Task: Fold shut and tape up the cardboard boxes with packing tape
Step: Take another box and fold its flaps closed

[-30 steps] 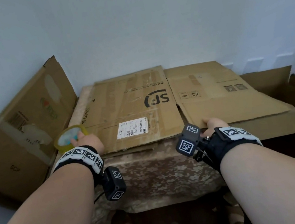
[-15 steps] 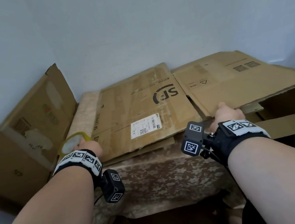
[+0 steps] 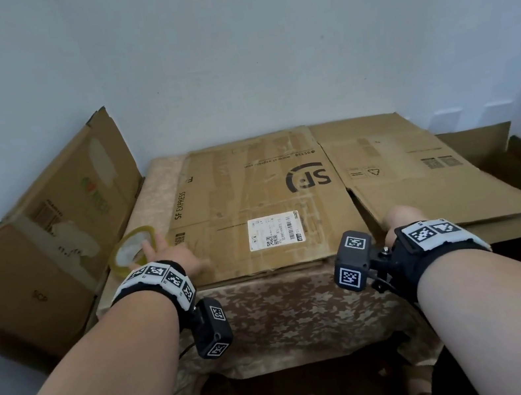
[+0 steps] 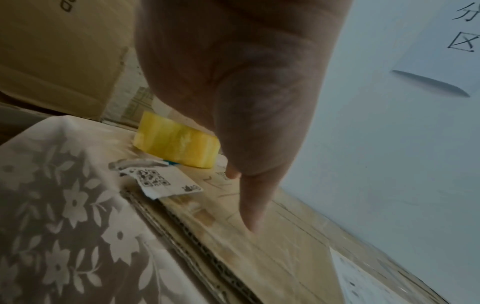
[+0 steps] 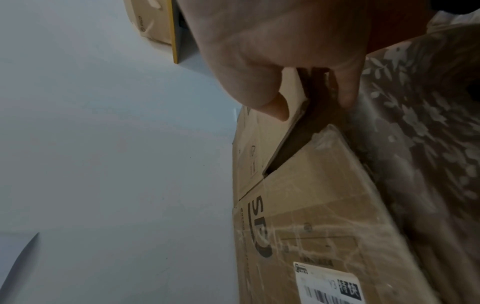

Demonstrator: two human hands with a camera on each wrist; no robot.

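While the right hand [image 3: 401,220] pinches the flattened box's flap [image 3: 432,191], the left hand [image 3: 176,261] rests released.

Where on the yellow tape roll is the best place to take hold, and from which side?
Probably the near rim of the tape roll, taken from above by the left hand beside it. The roll lies roughly flat on the table with its open core facing up, so fingers could drop into the hole while the thumb pinches the outer yellow band. A leaning box crowds its far left side.
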